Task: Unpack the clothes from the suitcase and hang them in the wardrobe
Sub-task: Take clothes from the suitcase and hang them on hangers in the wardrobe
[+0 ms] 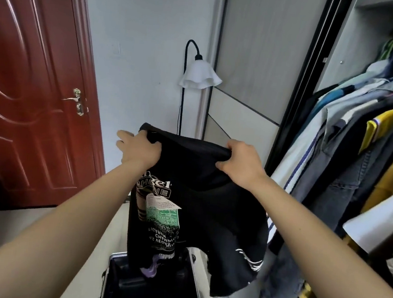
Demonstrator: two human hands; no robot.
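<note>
A person's left hand and right hand, set apart at chest height, each clutch a bunched upper edge of a black printed T-shirt, the left pinching the cloth under the thumb with its fingers spread behind, the right closed round a fold. The shirt hangs between them, its white and green lettering facing the camera upside down and a paper tag dangling at the front; its lower hem trails just above the open suitcase standing on the floor below. No hanger is visible in the shirt or in either hand. To the right, the wardrobe stands open, its rail crowded with hanging clothes in blue, grey, white and yellow. A floor lamp with a white shade and a red door stand beyond. The job looks mid-course: this shirt is out of the case but not yet hung, and how much remains inside the dark suitcase cannot be told.
</note>
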